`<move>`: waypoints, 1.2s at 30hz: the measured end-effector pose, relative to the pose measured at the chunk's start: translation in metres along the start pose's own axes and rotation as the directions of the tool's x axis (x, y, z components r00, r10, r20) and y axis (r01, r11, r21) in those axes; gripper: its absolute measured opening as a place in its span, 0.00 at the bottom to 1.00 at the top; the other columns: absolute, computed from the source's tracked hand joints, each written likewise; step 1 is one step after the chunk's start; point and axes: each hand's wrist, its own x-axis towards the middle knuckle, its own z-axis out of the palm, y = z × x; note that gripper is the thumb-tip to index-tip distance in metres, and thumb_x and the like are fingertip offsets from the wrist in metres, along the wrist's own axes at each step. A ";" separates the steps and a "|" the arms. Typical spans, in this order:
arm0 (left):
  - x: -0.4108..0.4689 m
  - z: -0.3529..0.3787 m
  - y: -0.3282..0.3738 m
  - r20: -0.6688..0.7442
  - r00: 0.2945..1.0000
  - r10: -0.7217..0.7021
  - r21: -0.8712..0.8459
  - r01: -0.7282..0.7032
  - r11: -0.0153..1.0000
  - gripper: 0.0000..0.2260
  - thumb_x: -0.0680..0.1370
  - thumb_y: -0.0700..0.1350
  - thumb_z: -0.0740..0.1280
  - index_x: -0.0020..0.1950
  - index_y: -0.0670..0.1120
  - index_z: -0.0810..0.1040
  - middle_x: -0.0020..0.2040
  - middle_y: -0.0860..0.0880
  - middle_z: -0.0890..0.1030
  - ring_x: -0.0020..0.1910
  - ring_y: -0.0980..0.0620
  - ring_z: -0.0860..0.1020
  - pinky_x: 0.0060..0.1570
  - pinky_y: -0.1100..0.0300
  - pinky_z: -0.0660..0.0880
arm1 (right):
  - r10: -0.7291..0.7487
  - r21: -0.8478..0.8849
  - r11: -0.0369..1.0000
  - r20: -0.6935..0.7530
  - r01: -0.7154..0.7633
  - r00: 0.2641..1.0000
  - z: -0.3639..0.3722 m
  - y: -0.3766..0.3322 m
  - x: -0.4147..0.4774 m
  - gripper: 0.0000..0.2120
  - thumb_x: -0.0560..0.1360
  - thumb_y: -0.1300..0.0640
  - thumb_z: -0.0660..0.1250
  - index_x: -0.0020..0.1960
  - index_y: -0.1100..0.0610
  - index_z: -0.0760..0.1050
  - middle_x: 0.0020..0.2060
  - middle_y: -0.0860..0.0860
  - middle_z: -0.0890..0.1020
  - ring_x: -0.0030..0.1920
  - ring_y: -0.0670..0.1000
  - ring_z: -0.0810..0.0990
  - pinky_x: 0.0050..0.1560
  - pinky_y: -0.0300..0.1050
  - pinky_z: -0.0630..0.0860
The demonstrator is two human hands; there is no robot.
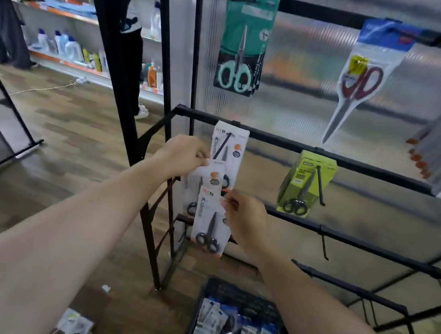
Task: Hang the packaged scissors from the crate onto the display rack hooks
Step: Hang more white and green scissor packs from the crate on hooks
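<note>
— What's around the hands?
— A black metal display rack (354,164). On it hang a teal card pack of scissors (244,43), a clear bag of red-handled scissors (365,82) and a lime-green pack (305,183). A dark plastic crate (225,288) of packs stands on the floor below.
— Anything in the way?
— A hung white pack (229,145) sits just behind the left hand (184,156).
— And the scissors?
— A white card pack of black-handled scissors (210,221), upright before the rack's lower left. The right hand (246,220) pinches its upper edge. The left hand's curled fingers pinch a second white card pack (207,173) just above.
</note>
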 end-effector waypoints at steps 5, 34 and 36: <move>0.017 -0.001 -0.003 0.125 0.989 0.079 -0.011 -0.078 0.997 0.08 0.77 0.45 0.66 0.53 0.48 0.83 0.52 0.52 0.81 0.50 0.54 0.77 0.46 0.61 0.71 | -0.023 -0.008 1.000 -0.030 0.023 0.999 0.005 -0.013 0.009 0.06 0.79 0.55 0.62 0.47 0.53 0.78 0.42 0.46 0.79 0.41 0.48 0.79 0.37 0.39 0.66; 0.133 0.039 -0.002 -0.154 0.988 0.031 -0.008 -0.033 0.999 0.10 0.77 0.49 0.66 0.48 0.42 0.76 0.46 0.44 0.78 0.47 0.45 0.76 0.41 0.56 0.70 | -0.128 0.081 0.986 -0.194 0.145 0.973 0.027 -0.019 0.079 0.07 0.78 0.62 0.62 0.47 0.58 0.79 0.40 0.49 0.78 0.39 0.44 0.73 0.37 0.34 0.69; 0.135 0.043 -0.005 -0.215 0.976 0.014 0.048 -0.003 0.999 0.10 0.77 0.49 0.66 0.51 0.43 0.75 0.50 0.44 0.77 0.51 0.44 0.75 0.43 0.54 0.69 | -0.130 0.035 0.989 -0.218 0.141 0.967 0.031 -0.016 0.083 0.07 0.78 0.61 0.62 0.47 0.57 0.80 0.40 0.48 0.78 0.39 0.43 0.72 0.36 0.32 0.66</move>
